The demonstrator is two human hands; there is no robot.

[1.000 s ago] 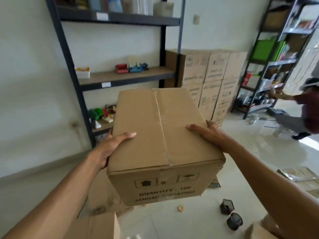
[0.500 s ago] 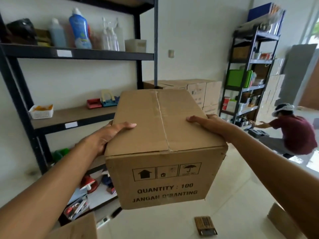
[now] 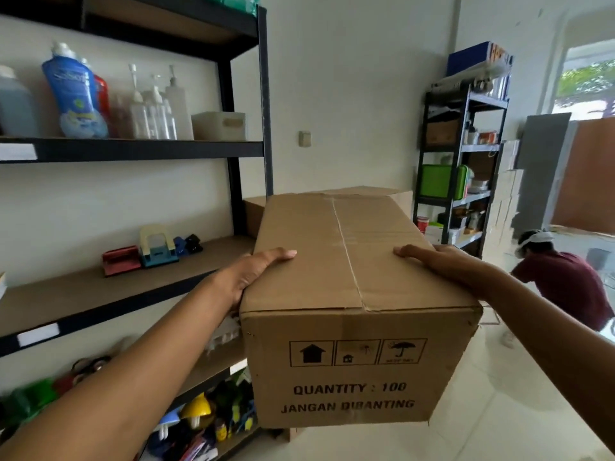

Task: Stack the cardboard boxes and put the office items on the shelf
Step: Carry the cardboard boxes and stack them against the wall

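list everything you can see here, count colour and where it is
cardboard box: one, brown, carried mid-air at centre, printed "QUANTITY : 100"
stacked boxes: count unclear, brown, tops showing just behind the carried box
near shelf unit: one, black frame, left
detergent bottle: one, blue, upper shelf
pump bottles: several, clear, upper shelf
storage bin: one, pale, upper shelf, right end
hole punches: one red, one blue and cream, middle shelf
far shelf unit: one, black, right, green container on it
other person: one, maroon shirt, crouched at far right
left hand: grip on the box's left side, thumb on top
right hand: grip on the box's right side
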